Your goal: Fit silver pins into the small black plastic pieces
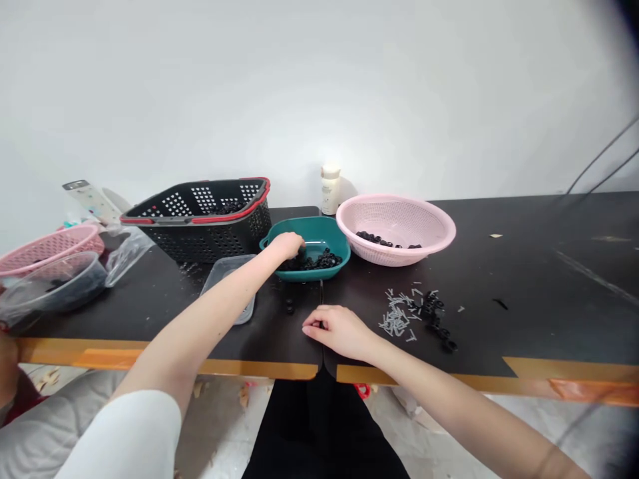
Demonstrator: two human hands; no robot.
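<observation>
My left hand [288,246] reaches into a teal plastic bowl [309,227], its fingertips down among a heap of black rubber rings [319,261]. My right hand [339,330] rests on the black table top [524,266] near its front edge, fingers curled together. Whether those fingers pinch something small is hidden. A couple of loose black rings [289,306] lie between my hands. To the right of my right hand sit scattered grey pins [397,316] and more black rings [434,313].
A pink mesh colander [394,223] holds black rings behind the table's middle, with a white bottle [330,189] beside it. A black basket [200,206], a transparent tray [227,279], a pink basket [47,249] and a dark bowl [52,286] stand to the left.
</observation>
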